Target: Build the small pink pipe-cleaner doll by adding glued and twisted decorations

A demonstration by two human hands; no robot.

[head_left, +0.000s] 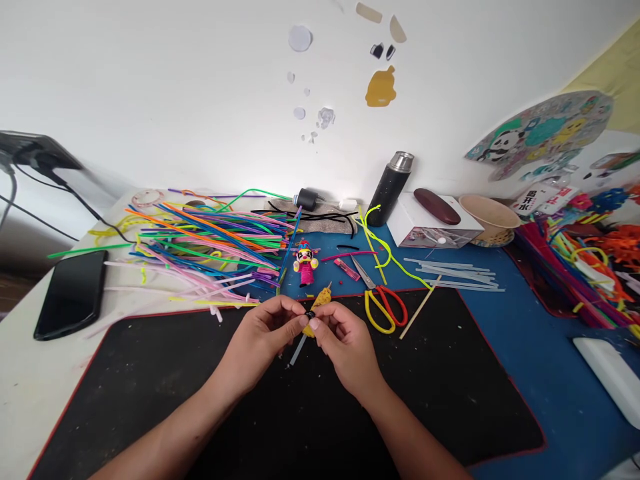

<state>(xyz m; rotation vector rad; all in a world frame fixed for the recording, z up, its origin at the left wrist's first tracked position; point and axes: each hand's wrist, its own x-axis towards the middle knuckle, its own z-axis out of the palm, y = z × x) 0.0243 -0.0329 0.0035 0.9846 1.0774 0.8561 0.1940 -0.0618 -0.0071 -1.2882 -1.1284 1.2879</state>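
Both my hands meet over the black mat (150, 387). My left hand (265, 333) and my right hand (345, 343) pinch a small yellow pipe-cleaner piece (320, 301) wound on a thin white stick (297, 350), with a black bit between the fingertips. Just beyond it on the blue mat lies a little pink and yellow pipe-cleaner doll (305, 261). Yellow-and-red-handled scissors (383, 303) lie right of my hands, beside a thin wooden stick (420, 307).
A heap of coloured pipe cleaners (210, 247) spreads at the back left, more at the far right (585, 260). A black phone (73, 293) lies at the left. A black flask (393, 187), white box (430, 223), paper bowl (490, 217) and white sticks (455, 273) sit behind.
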